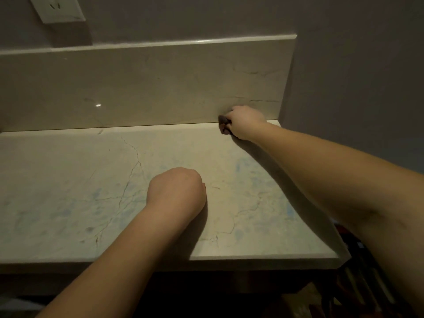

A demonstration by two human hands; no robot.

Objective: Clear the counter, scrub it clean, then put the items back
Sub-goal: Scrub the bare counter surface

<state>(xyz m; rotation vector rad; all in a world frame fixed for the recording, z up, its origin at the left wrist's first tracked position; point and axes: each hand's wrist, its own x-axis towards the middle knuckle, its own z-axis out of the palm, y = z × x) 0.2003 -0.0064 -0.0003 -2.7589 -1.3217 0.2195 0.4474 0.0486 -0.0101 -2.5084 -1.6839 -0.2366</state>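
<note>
A pale, veined stone bench [68, 180] is seen from above, with faint bluish smears spread across its surface. An upright backsplash [142, 86] of the same stone runs along the bench's far edge, and this backsplash is taken as the landmark for what follows.

The right hand [243, 125] is placed at the foot of the backsplash, near its right end, where the backsplash meets the bench top. Its fingers are curled around a small dark object [224, 125], which is pressed into the seam between the backsplash and the bench. Only a little of that object is shown beyond the knuckles, so what it is cannot be told; it may be a scrubbing pad or cloth. The right forearm is stretched in from the lower right, across the bench's right-hand corner.

The left hand [176, 189] is set well in front of the backsplash, about midway across the bench's depth. It is closed into a loose fist, knuckles down on the stone, and nothing is seen held in it, though the fingers are hidden under the back of the hand.

Above the backsplash, at its left end, a white wall outlet [58, 8] is mounted on a grey wall [344, 65]. Below the bench's front edge, dim shapes are visible at the lower right but cannot be made out.
</note>
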